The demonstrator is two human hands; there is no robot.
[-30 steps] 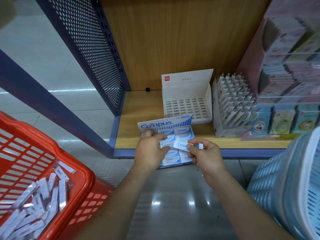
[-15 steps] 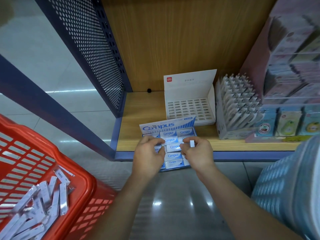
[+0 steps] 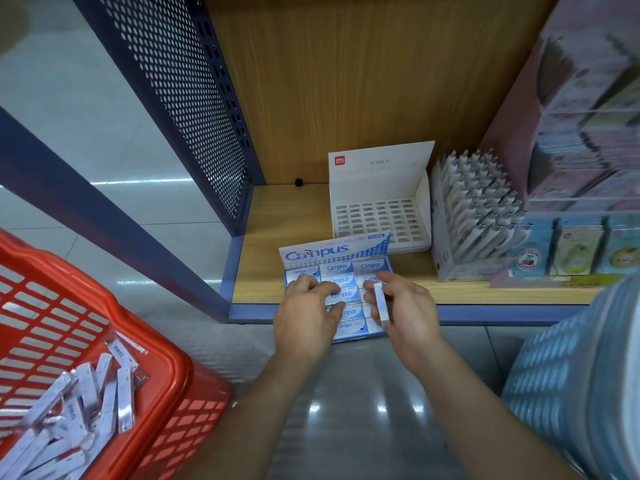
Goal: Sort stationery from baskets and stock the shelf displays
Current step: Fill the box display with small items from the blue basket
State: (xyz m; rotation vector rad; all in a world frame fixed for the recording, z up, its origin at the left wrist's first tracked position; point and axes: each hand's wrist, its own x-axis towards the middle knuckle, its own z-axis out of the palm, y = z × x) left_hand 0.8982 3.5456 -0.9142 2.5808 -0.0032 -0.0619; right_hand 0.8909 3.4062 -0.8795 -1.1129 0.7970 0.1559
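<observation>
A blue and white Campus eraser box (image 3: 332,252) lies at the front edge of the wooden shelf (image 3: 270,237), its lid flap raised and several erasers in rows inside. My left hand (image 3: 304,317) rests on the box's left side, fingers curled onto the erasers. My right hand (image 3: 405,317) pinches one white eraser (image 3: 381,303), held on edge over the right column. A red basket (image 3: 114,306) at the lower left holds several white wrapped items (image 3: 83,403).
Behind the Campus box stands an empty white display box (image 3: 381,192) with a slotted base. A tray of white pens (image 3: 474,209) and colourful packs (image 3: 571,251) fill the shelf's right. A blue basket (image 3: 581,375) is at the lower right. A perforated blue panel (image 3: 187,98) bounds the shelf's left.
My right hand has turned the white eraser upright and shifted right and forward over the right column. My left hand slid a little further onto the erasers.
</observation>
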